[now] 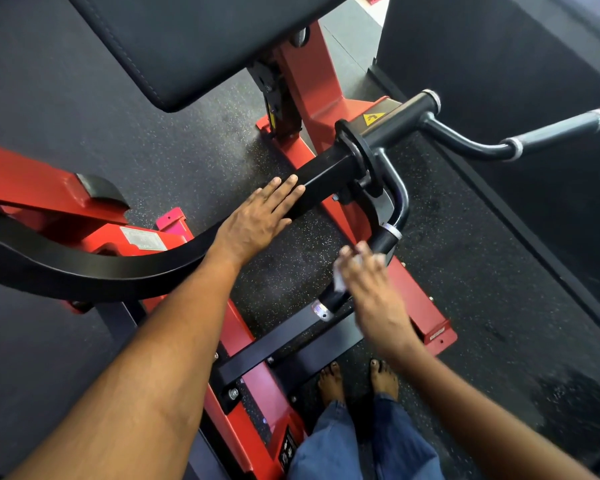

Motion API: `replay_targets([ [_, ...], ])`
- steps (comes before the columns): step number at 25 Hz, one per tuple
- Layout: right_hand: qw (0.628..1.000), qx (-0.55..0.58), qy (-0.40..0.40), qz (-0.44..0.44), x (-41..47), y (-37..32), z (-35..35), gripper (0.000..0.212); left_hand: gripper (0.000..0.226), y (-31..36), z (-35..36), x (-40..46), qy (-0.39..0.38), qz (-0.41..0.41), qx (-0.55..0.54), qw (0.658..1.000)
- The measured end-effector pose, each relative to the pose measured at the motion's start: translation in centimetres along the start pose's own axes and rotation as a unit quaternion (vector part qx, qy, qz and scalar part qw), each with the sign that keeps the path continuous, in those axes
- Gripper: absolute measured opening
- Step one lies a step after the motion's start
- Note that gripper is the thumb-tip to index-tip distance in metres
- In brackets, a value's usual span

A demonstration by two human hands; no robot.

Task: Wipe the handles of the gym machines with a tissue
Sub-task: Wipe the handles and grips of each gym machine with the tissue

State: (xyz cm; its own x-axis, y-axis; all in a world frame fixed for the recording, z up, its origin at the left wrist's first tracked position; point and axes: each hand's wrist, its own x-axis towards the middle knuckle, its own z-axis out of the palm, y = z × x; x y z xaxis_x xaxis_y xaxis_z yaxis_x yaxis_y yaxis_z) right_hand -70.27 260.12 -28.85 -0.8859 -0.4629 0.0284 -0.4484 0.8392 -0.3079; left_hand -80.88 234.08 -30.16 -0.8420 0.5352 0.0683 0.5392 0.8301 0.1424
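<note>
Under the blurred right hand [368, 271] gripping the handle [383, 241], a half-hidden tissue [340, 282]; left hand [257, 220] flat.

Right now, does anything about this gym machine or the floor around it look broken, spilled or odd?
Nothing looks broken or spilled. The one odd thing is the bare feet on the floor beside the red machine frame, while the right hand presses a white tissue on the handle.

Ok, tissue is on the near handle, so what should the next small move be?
Probably slide the right hand and its tissue down the near handle toward the lower chrome collar, since that stretch of grip is bare. The left hand lies flat on the black arm, steadying it.
</note>
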Motion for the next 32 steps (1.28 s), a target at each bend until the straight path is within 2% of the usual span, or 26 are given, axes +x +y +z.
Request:
replay_targets([
  [1,0.998,0.025,-0.012,-0.056,-1.7,-1.0,0.9,0.071,0.056,0.1,0.0,0.0,0.002,-0.002,0.000,1.000],
  [2,0.994,0.078,-0.013,-0.069,-3.4,-1.9,1.1,0.065,0.056,0.1,0.0,0.0,0.003,-0.003,0.003,1.000],
  [3,0.987,0.161,0.005,-0.010,-4.7,-2.5,0.7,0.060,0.056,0.2,-0.1,0.1,0.004,-0.003,0.006,1.000],
  [4,0.961,0.245,0.049,0.120,-5.2,-2.9,0.2,0.055,0.056,0.2,-0.2,0.2,0.004,-0.001,0.009,1.000],
  [5,0.902,0.312,0.098,0.281,-4.5,-3.0,-0.6,0.051,0.056,0.2,-0.3,0.3,0.005,0.000,0.011,1.000],
  [6,0.825,0.359,0.123,0.418,-2.9,-2.5,-1.2,0.048,0.056,0.1,-0.4,0.3,0.008,0.001,0.012,1.000],
  [7,0.752,0.411,0.117,0.502,-0.9,-1.3,-1.7,0.042,0.056,0.2,-0.4,0.4,0.012,0.001,0.012,1.000],
  [8,0.692,0.475,0.107,0.533,1.2,-0.1,-2.3,0.036,0.056,0.2,-0.5,0.4,0.015,0.002,0.014,1.000],
  [9,0.648,0.521,0.107,0.545,2.9,0.5,-2.8,0.031,0.056,0.4,-0.4,0.3,0.017,0.002,0.015,1.000],
  [10,0.622,0.531,0.111,0.564,4.2,0.3,-3.2,0.028,0.056,0.4,-0.4,0.2,0.019,0.003,0.017,1.000],
  [12,0.629,0.509,0.089,0.581,5.7,-2.6,-4.2,0.024,0.056,0.5,-0.3,0.2,0.018,0.003,0.019,1.000],
  [13,0.642,0.514,0.060,0.566,6.0,-4.6,-4.5,0.032,0.056,0.4,-0.2,0.2,0.013,0.002,0.021,1.000],
  [14,0.631,0.516,0.029,0.579,6.5,-5.6,-4.5,0.050,0.056,0.4,-0.2,0.2,0.009,0.001,0.022,1.000],
  [15,0.601,0.518,0.033,0.608,7.2,-5.5,-4.7,0.065,0.056,0.3,-0.2,0.3,0.006,0.001,0.023,1.000],
  [16,0.565,0.530,0.063,0.629,8.1,-4.3,-4.9,0.064,0.056,0.3,-0.3,0.4,0.006,0.001,0.024,1.000],
  [18,0.550,0.553,0.119,0.614,8.9,-2.1,-5.0,0.027,0.055,0.4,-0.3,0.4,0.008,0.001,0.026,1.000],
  [19,0.563,0.552,0.130,0.601,8.4,-2.1,-4.8,0.015,0.055,0.4,-0.3,0.3,0.007,0.001,0.024,1.000],
  [20,0.583,0.545,0.132,0.588,7.5,-2.8,-4.8,0.016,0.055,0.4,-0.3,0.2,0.005,0.001,0.024,1.000],
  [22,0.613,0.524,0.135,0.576,6.3,-4.5,-4.3,0.035,0.055,0.3,-0.3,0.2,0.005,-0.001,0.026,1.000],
  [23,0.622,0.511,0.150,0.574,6.1,-4.5,-3.9,0.036,0.056,0.3,-0.3,0.2,0.004,-0.002,0.025,1.000],
  [25,0.589,0.542,0.190,0.568,6.9,-2.8,-4.0,0.034,0.056,0.4,-0.3,0.1,0.002,-0.003,0.025,1.000],
  [26,0.573,0.551,0.201,0.573,7.3,-2.1,-3.9,0.040,0.056,0.4,-0.3,0.1,0.003,-0.003,0.027,1.000],
  [28,0.607,0.506,0.173,0.588,7.4,-2.3,-3.4,0.052,0.056,0.3,-0.2,0.0,0.003,-0.003,0.028,1.000],
  [30,0.672,0.448,0.105,0.581,7.4,-4.8,-3.1,0.066,0.056,0.2,-0.1,-0.1,0.000,-0.004,0.025,1.000],
  [31,0.682,0.432,0.099,0.582,7.6,-5.5,-3.3,0.071,0.056,0.2,-0.1,-0.1,0.000,-0.004,0.024,1.000],
  [32,0.675,0.423,0.111,0.594,7.9,-5.1,-3.3,0.072,0.056,0.3,-0.2,0.0,0.000,-0.004,0.022,1.000],
])
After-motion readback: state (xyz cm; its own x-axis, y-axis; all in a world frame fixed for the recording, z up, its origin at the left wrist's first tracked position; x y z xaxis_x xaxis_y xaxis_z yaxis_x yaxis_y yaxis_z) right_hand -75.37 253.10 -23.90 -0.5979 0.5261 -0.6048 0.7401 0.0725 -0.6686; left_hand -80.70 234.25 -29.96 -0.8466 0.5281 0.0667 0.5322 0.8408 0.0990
